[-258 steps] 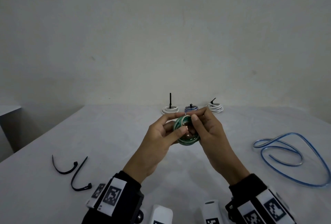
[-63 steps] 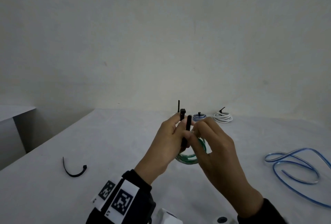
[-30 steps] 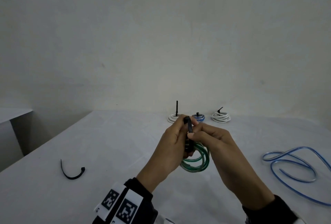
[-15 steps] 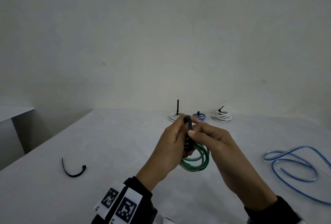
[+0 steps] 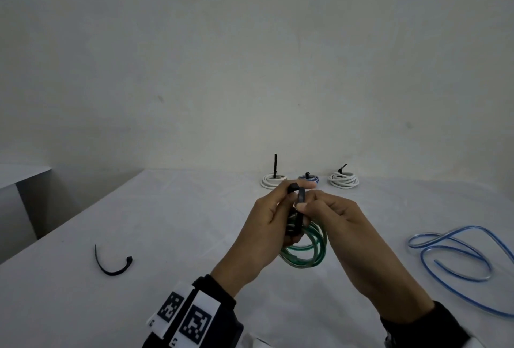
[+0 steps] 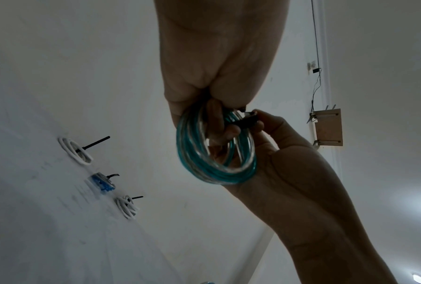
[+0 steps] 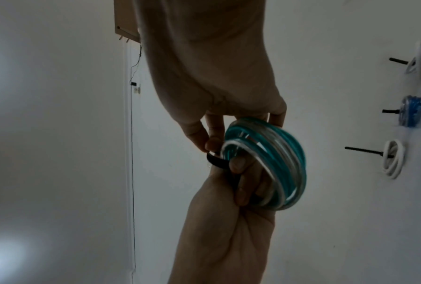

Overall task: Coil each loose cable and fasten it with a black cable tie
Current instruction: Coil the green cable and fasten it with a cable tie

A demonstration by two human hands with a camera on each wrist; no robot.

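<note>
Above the table's middle I hold a green coiled cable (image 5: pixel 308 250). My left hand (image 5: pixel 290 194) grips the coil, with fingers through its ring, and also holds the head of a black cable tie (image 5: pixel 301 199). The tie loops round the coil's upper side. My right hand (image 5: pixel 301 206) pinches the tie's strap between thumb and forefinger. In the left wrist view the coil (image 6: pixel 204 169) hangs under my fingers with the tie (image 6: pixel 249 121) at its top right. In the right wrist view the tie (image 7: pixel 216 162) sits at the left of the coil (image 7: pixel 284 159).
A spare black tie (image 5: pixel 111 264) lies on the white table (image 5: pixel 167 222) at the left. A loose blue cable (image 5: pixel 459 258) sprawls at the right. Three tied coils stand at the back: white (image 5: pixel 274 180), blue (image 5: pixel 308 179), white (image 5: pixel 343 179).
One of the two ties at the left has left the table and now loops round the green coil. Over the last second the hands have hardly moved.
</note>
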